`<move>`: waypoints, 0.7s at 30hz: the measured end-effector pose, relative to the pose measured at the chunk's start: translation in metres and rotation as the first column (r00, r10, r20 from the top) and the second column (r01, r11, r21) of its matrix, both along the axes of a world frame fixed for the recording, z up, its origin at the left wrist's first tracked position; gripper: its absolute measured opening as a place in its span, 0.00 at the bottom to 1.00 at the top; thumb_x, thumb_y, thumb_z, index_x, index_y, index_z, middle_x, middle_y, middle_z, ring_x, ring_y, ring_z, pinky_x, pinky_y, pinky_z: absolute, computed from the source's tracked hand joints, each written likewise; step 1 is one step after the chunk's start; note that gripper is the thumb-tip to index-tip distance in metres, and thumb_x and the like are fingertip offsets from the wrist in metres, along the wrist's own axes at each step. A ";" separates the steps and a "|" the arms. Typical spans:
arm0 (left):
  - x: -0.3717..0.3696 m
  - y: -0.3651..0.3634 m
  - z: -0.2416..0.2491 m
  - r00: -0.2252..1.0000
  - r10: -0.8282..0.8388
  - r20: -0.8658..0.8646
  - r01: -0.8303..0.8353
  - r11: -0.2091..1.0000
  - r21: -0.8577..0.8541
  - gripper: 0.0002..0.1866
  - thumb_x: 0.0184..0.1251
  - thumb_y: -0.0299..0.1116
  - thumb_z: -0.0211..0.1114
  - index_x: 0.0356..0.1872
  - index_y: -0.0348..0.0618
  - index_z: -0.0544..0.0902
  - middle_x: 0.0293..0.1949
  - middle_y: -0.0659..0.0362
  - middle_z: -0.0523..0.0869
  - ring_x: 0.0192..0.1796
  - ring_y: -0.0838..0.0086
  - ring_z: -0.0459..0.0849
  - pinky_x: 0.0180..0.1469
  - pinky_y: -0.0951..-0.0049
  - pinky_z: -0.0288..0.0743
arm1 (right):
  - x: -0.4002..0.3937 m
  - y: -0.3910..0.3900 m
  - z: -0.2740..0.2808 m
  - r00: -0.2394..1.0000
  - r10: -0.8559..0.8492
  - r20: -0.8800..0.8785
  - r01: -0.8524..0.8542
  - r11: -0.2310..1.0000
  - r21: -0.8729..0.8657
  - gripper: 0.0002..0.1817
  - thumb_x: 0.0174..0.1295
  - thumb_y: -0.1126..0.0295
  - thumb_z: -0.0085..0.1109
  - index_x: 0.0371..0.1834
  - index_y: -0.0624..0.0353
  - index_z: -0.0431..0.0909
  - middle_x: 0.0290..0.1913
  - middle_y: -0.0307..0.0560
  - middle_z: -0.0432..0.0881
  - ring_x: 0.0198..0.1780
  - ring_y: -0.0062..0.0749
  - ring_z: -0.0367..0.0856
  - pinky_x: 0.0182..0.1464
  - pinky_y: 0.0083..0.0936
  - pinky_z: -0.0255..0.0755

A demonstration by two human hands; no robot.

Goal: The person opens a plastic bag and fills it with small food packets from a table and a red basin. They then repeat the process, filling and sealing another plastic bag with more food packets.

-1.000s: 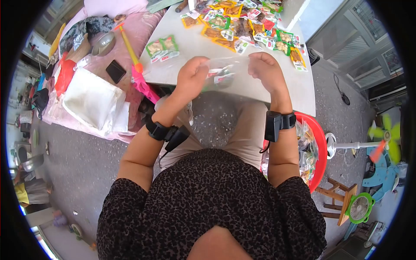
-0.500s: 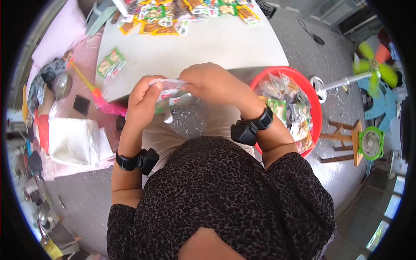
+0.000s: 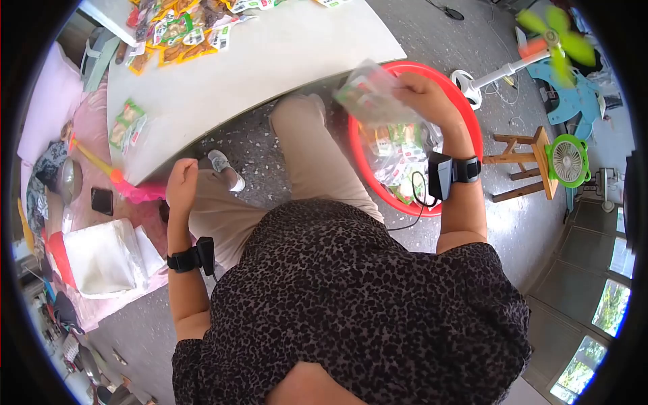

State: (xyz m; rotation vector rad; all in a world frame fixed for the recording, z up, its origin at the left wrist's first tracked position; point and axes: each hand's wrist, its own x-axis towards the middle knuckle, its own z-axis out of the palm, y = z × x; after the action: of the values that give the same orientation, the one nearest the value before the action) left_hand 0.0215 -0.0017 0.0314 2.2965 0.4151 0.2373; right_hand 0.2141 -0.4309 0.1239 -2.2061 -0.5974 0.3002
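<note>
Over the red tub (image 3: 470, 101) my right hand (image 3: 426, 98) grips a clear plastic bag (image 3: 370, 94) with a green and white packet showing inside. Below it, the tub holds a heap of clear bags with printed packets (image 3: 399, 145). My left hand (image 3: 182, 183) hangs beside the near left edge of the white table (image 3: 270, 57), its fingers curled with nothing visible in them. A single green and white packet (image 3: 128, 125) lies on the table's left end, a little beyond that hand.
Colourful packets (image 3: 179, 34) are piled at the table's far side. On the left, a pink cloth bears a phone (image 3: 102, 201) and a white box (image 3: 104, 260). A wooden stool (image 3: 533, 165), a green fan (image 3: 568, 160) and a standing fan (image 3: 553, 40) are on the right.
My right hand has moved right with the bag, from in front of my body to over the tub. My left hand has let go of the bag and dropped to the left. The view has shifted.
</note>
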 end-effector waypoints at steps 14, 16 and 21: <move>-0.021 0.013 -0.034 0.983 -0.152 0.100 0.060 0.791 0.609 0.04 0.45 0.29 0.54 0.24 0.42 0.74 0.27 0.55 0.77 0.35 0.61 0.74 0.39 0.64 0.64 | -0.006 -0.252 -0.165 0.825 -0.542 -0.158 0.455 0.804 -0.383 0.06 0.44 0.70 0.51 0.18 0.62 0.70 0.17 0.43 0.72 0.19 0.25 0.72 0.23 0.23 0.66; -0.021 0.012 -0.034 0.982 -0.161 0.095 0.070 0.789 0.611 0.04 0.44 0.29 0.54 0.24 0.42 0.74 0.26 0.55 0.76 0.34 0.60 0.74 0.38 0.64 0.64 | -0.007 -0.296 -0.197 0.821 -0.558 -0.118 0.436 0.747 -0.502 0.06 0.43 0.70 0.50 0.18 0.61 0.71 0.18 0.46 0.74 0.19 0.26 0.73 0.23 0.25 0.67; -0.022 0.011 -0.035 0.988 -0.145 0.054 0.078 0.766 0.638 0.04 0.44 0.30 0.55 0.22 0.42 0.74 0.26 0.55 0.76 0.34 0.60 0.74 0.37 0.63 0.65 | -0.034 -0.297 -0.184 0.774 -0.598 0.208 0.607 0.610 -0.509 0.09 0.44 0.67 0.48 0.21 0.62 0.73 0.24 0.57 0.76 0.28 0.45 0.77 0.31 0.33 0.68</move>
State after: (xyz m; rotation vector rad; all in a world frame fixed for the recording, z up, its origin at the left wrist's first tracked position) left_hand -0.0001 0.0089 -0.0036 2.9498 0.1462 0.4940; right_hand 0.1803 -0.7277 -0.0597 -2.8182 0.3217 0.0891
